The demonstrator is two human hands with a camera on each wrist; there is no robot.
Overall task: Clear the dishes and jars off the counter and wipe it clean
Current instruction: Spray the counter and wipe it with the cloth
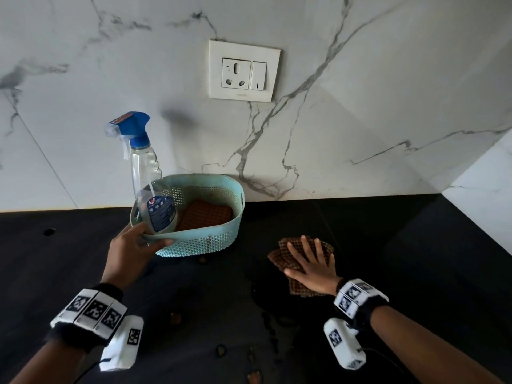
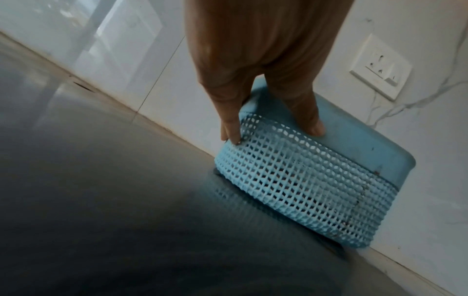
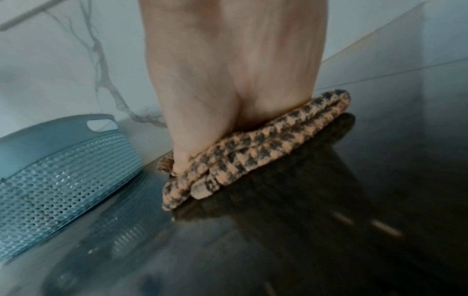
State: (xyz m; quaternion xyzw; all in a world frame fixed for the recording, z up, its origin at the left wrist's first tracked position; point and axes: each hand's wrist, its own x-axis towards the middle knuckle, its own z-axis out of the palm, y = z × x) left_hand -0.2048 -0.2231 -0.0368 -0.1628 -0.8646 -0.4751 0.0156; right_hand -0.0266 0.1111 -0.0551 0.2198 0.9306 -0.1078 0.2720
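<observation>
A light-blue perforated basket (image 1: pixel 199 242) sits on the black counter (image 1: pixel 415 259) against the marble wall. My left hand (image 1: pixel 130 250) grips its near rim, thumb over the edge and fingers on the outer mesh. In the left wrist view the left hand (image 2: pixel 253 60) holds the basket (image 2: pixel 303 184) the same way. A clear spray bottle (image 1: pixel 144 167) with a blue trigger stands inside it beside a folded brown cloth (image 1: pixel 206 214). My right hand (image 1: pixel 313 267) lies flat, fingers spread, pressing a brown checked cloth (image 1: pixel 285 248) on the counter. The right wrist view shows the right hand (image 3: pixel 228 80) on the folded cloth (image 3: pixel 253 152).
A white wall socket (image 1: pixel 243 70) is above the basket. Brown crumbs (image 1: pixel 221 349) and a wet patch (image 1: pixel 266 306) lie on the near counter. A small hole (image 1: pixel 49 231) marks the counter at left. A white side wall (image 1: pixel 484 184) closes the right corner.
</observation>
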